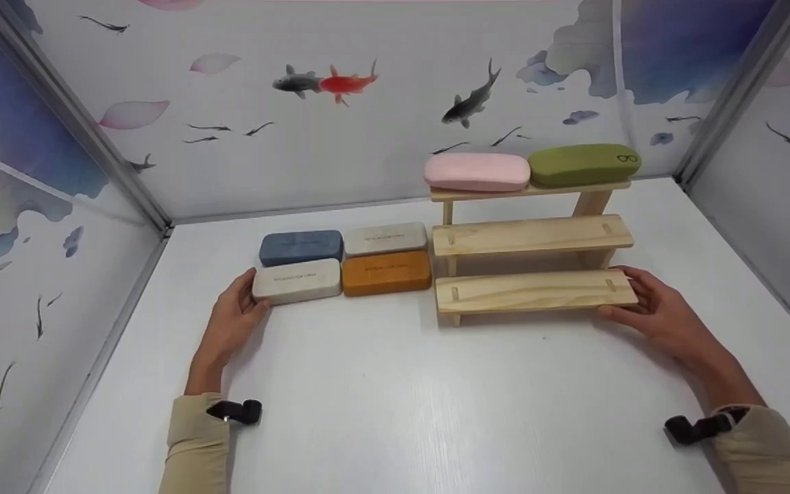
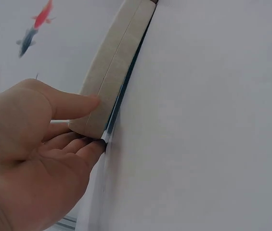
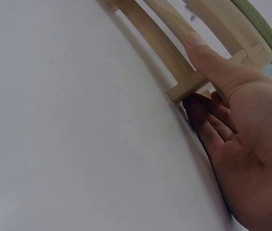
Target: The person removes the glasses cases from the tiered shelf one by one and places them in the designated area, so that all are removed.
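Observation:
My left hand point(image 1: 234, 319) is at the left end of an off-white glasses case point(image 1: 297, 280), thumb on its front side and fingers around the end; the left wrist view shows the thumb point(image 2: 78, 105) against its seamed side. This case touches an orange glasses case point(image 1: 387, 274) on its right. Behind them lie a blue glasses case point(image 1: 301, 247) and a pale grey glasses case point(image 1: 385, 239). My right hand point(image 1: 662, 312) grips the right end of the lowest step of a three-tier wooden stand point(image 1: 535, 293), thumb in front, other fingers partly hidden behind it.
A pink glasses case point(image 1: 477, 171) and a green glasses case point(image 1: 583, 165) with a spectacles print sit on the stand's top tier. Printed panels point(image 1: 230, 171) with fish wall in the white table point(image 1: 395, 398). Each wrist wears a black camera.

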The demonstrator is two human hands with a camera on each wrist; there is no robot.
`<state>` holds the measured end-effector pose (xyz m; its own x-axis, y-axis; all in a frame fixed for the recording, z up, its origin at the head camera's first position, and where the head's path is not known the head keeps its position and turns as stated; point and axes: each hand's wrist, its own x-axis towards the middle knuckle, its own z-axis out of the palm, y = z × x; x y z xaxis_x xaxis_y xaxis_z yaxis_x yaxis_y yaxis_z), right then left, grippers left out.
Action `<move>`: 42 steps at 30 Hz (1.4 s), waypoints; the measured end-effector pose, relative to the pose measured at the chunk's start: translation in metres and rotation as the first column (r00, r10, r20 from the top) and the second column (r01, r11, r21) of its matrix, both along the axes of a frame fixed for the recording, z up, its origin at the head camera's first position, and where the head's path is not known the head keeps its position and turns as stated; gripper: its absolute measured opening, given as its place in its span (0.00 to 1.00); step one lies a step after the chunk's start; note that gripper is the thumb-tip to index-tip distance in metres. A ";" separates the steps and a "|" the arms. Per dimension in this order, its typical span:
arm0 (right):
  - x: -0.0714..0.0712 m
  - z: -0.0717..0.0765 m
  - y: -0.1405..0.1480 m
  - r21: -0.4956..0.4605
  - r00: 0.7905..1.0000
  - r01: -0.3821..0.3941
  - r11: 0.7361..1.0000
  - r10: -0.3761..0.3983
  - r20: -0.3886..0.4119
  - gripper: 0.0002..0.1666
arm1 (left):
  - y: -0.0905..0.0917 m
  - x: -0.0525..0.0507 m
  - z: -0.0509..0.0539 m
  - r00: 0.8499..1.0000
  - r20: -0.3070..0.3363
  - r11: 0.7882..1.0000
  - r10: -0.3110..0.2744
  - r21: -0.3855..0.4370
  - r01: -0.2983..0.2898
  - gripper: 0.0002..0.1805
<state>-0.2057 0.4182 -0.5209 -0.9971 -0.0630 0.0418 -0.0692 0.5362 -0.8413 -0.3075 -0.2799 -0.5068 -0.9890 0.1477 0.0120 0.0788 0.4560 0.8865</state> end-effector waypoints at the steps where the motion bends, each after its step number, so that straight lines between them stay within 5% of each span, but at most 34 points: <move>1: 0.000 0.000 0.000 0.003 1.000 0.000 1.000 0.000 -0.002 0.50 | 0.001 0.000 0.000 1.000 -0.007 1.000 -0.002 -0.011 0.001 0.41; 12: 0.000 0.001 0.000 0.003 1.000 -0.010 1.000 0.010 0.008 0.52 | 0.008 0.000 0.002 1.000 -0.017 1.000 -0.007 0.010 0.007 0.40; 18: -0.001 0.000 -0.001 0.003 1.000 -0.007 1.000 0.007 0.006 0.51 | 0.017 0.002 0.013 0.997 -0.007 0.988 0.082 -0.128 -0.082 0.44; 22: 0.000 -0.001 -0.001 0.005 1.000 -0.009 1.000 0.009 -0.001 0.51 | 0.026 0.002 0.021 0.988 -0.094 0.978 0.122 -0.155 -0.136 0.42; 25: 0.000 -0.001 -0.001 0.008 1.000 -0.004 1.000 0.004 -0.003 0.51 | 0.036 0.002 0.027 0.965 -0.221 0.982 0.139 -0.092 -0.162 0.36; 30: 0.001 -0.001 -0.001 0.011 1.000 -0.008 1.000 0.007 0.006 0.52 | 0.056 0.005 0.037 0.894 -0.410 0.983 0.180 0.057 -0.172 0.29; 34: 0.002 -0.002 0.000 -0.004 1.000 -0.002 1.000 0.002 0.000 0.52 | 0.076 0.007 0.043 0.847 -0.496 0.980 0.190 0.141 -0.138 0.25; 42: -0.001 -0.002 0.000 -0.023 0.999 -0.015 1.000 0.014 -0.029 0.50 | 0.108 0.013 0.056 0.820 -0.552 0.983 0.154 0.173 -0.068 0.23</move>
<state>-0.2063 0.4179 -0.5231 -0.9945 -0.0759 0.0717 -0.1007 0.5154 -0.8510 -0.2945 -0.1722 -0.4512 -0.8137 -0.0081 0.5812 0.5380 0.3680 0.7584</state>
